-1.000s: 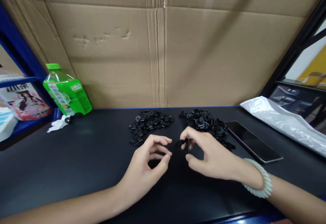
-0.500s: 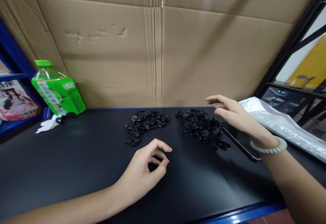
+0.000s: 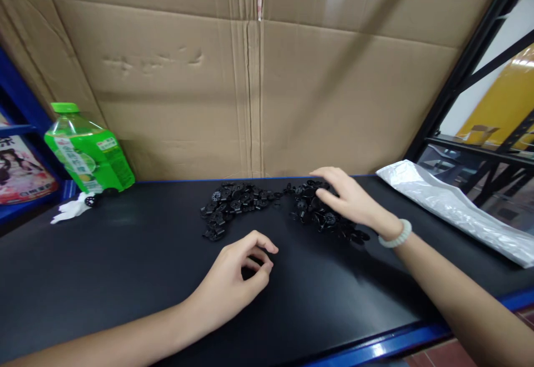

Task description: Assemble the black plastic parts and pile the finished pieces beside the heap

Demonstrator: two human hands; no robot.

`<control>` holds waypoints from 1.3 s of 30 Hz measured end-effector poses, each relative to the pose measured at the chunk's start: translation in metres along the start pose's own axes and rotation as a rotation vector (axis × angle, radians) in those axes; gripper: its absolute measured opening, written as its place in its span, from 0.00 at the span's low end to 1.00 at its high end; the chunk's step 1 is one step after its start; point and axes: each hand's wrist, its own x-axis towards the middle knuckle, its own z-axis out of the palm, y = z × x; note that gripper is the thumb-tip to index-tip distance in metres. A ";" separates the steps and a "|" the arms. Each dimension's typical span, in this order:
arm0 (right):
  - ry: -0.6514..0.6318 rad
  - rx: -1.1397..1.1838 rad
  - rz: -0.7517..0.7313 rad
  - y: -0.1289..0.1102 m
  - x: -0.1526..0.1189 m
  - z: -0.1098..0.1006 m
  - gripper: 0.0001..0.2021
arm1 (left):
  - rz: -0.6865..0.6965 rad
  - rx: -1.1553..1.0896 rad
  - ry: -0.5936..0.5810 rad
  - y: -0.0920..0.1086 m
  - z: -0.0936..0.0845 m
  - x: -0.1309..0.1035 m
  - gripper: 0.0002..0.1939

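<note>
Two heaps of small black round plastic parts lie on the black tabletop. Over the right heap (image 3: 311,211) hovers my right hand (image 3: 348,197), palm down, thumb and fingers apart. The hand covers some of that heap's far right side, and I cannot tell whether its fingertips touch the parts. Closer to me, my left hand (image 3: 246,269) rests near the tabletop with fingers loosely curved. A gap shows between its thumb and forefinger, with nothing in it. Just beyond it sits the left heap (image 3: 233,203), which has some wheel-like pieces.
A green drink bottle (image 3: 89,153) stands at the back left beside a crumpled white tissue (image 3: 73,208) and a small black wheel (image 3: 90,201). Cardboard (image 3: 175,89) walls the back. A silvery plastic bag (image 3: 454,206) lies along the right of the black table (image 3: 125,272).
My right hand has moved left and slightly down over the right heap. The dark flat device formerly seen beside that heap no longer shows. My left hand stays nearly still; the view has shifted slightly.
</note>
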 end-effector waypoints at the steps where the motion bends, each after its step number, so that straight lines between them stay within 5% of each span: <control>1: -0.028 -0.012 -0.051 -0.011 -0.002 0.008 0.18 | 0.002 0.008 -0.004 0.000 0.000 0.000 0.09; 6: -0.246 -0.392 -0.462 -0.057 -0.015 0.051 0.21 | 0.023 0.049 -0.012 -0.001 0.001 0.001 0.10; 9: -0.352 -0.514 -0.543 -0.064 -0.015 0.073 0.22 | 0.027 0.061 -0.021 -0.001 0.001 0.002 0.10; 14: -0.377 -0.564 -0.524 -0.055 -0.004 0.088 0.21 | 0.031 0.065 -0.023 0.001 0.000 0.002 0.10; 29: -0.301 -0.662 -0.279 -0.045 0.005 0.078 0.25 | 0.028 0.059 -0.030 0.005 0.000 0.002 0.09; 39: -0.297 -0.489 -0.304 -0.061 0.033 0.088 0.15 | 0.037 0.060 -0.033 0.004 0.000 0.001 0.07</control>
